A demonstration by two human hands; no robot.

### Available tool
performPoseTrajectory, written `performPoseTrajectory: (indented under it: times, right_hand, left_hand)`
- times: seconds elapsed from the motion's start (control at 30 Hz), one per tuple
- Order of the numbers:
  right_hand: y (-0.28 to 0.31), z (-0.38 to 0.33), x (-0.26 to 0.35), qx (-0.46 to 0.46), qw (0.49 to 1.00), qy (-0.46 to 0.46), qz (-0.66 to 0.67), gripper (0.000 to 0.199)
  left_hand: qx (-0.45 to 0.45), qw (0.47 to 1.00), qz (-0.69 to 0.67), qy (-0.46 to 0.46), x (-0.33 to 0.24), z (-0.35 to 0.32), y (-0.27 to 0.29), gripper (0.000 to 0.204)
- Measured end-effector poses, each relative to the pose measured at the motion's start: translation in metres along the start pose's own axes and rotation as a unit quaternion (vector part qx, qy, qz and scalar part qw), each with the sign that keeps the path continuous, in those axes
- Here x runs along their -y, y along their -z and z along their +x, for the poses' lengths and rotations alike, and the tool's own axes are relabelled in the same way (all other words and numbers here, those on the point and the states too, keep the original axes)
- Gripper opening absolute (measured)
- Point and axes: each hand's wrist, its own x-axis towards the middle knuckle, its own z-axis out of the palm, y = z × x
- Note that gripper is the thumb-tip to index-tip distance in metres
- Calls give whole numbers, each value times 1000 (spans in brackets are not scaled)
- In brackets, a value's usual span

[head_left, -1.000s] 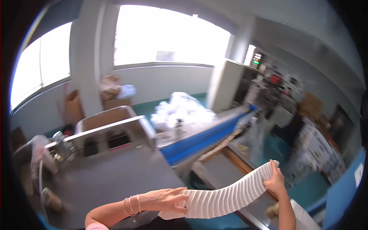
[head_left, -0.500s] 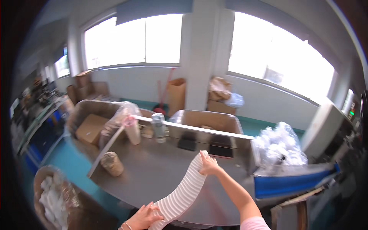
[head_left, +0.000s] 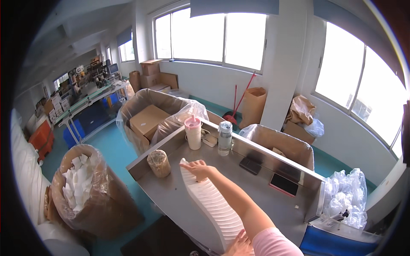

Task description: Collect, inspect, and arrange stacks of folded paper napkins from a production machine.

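A long, curved stack of white nested pieces, ridged along its length, lies slanting over the grey metal table. I cannot make out the exact kind of the pieces. My right hand grips the stack's far end, its fingers over the top, and my right arm crosses above the stack's right side. Low in the view, my left hand holds the near end; part of it is hidden behind the right forearm and cut off by the lower edge.
Along the table's raised rim stand a brown wrapped roll, a pink-lidded tumbler, a clear bottle and two phones. A lined bin of white scraps stands left. Beyond the rim are lined boxes; clear plastic bags lie right.
The view has swung left, so the table appears further right. The stack now slants from far left to near right; my right hand stays at its far end, my left at the near end.
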Motion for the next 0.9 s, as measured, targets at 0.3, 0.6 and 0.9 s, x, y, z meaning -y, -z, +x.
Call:
performPoseTrajectory:
  times: [0.3, 0.6, 0.9]
  right_hand:
    - [3, -210, 49, -158, 957, 169, 176, 55]
    - [-145, -427, 150, -190, 681, -357, 611, 58]
    - [-170, -364, 164, -452, 444, -439, 636, 90]
  left_hand:
    - [3, 994, -93, 57, -10, 42, 10, 66]
    - [-85, 990, -111, -5, 16, 51, 0, 73]
    - [-197, 942, 158, 220, 453, -12, 50, 76]
